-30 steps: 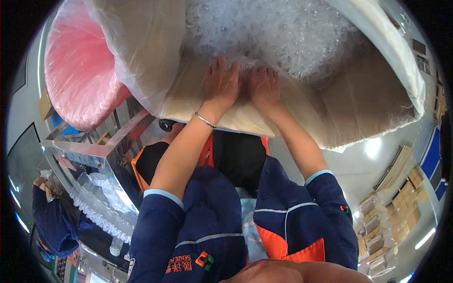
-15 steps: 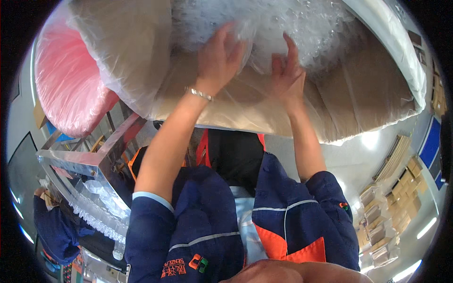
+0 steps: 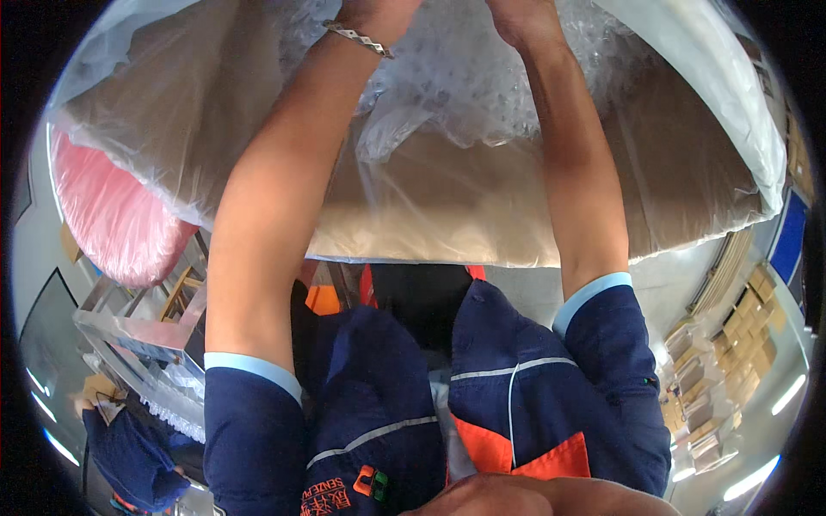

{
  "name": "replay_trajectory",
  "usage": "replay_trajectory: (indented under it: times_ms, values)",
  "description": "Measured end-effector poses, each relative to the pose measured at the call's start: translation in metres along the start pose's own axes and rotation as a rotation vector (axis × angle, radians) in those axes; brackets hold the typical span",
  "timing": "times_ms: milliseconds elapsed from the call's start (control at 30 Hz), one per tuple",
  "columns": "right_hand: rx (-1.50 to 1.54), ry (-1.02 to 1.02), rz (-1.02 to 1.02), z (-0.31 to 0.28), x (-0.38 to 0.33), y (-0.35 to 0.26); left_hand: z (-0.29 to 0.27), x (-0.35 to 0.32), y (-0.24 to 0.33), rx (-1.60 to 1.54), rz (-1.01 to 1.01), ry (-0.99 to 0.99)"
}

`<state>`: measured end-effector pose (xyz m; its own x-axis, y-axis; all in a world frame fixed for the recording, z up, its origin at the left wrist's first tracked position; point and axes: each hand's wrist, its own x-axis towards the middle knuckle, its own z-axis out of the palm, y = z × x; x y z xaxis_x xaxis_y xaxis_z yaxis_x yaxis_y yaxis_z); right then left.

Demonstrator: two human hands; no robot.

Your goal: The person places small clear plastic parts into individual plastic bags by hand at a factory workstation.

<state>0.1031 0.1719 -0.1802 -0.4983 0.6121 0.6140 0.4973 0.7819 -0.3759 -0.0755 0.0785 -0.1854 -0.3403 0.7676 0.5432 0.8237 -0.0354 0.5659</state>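
Note:
Both my arms reach forward over a big cardboard box (image 3: 465,198) lined with a thin clear plastic bag. Inside lies a heap of small clear plastic pieces (image 3: 469,77), too fine to make out singly. My left hand (image 3: 379,15), with a bracelet (image 3: 357,37) at its wrist, is above the heap at the upper edge of the view. To its right, my right hand (image 3: 527,19) also reaches over the pieces. The upper edge cuts off the fingers of both hands, so whatever they may hold is hidden. A fold of clear film (image 3: 387,129) rises between my forearms.
A pink plastic-lined container (image 3: 116,211) stands left of the box. Below it is a metal frame (image 3: 142,331). At the lower left a co-worker in dark blue (image 3: 133,456) is bent over. Stacked cartons (image 3: 744,322) are at the right.
Both hands have moved forward from the near part of the heap to the upper edge, and their fingers have left the view. The box fills more of the picture.

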Motion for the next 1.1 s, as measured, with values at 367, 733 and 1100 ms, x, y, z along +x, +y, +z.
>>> replay_trajectory:
  times_ms: [367, 733, 1100]
  values:
    - [0.227, -0.257, 0.417, -0.011, 0.020, 0.017, 0.012, 0.004, 0.009, 0.062, -0.077, -0.031]
    - [-0.152, -0.779, 0.351, -0.082, -0.078, -0.066, -0.074, -0.100, 0.073, 0.195, -0.216, -0.506]
    - [-0.243, -0.930, 0.438, -0.075, -0.170, -0.046, -0.069, -0.166, 0.067, 0.191, -0.294, -0.704]
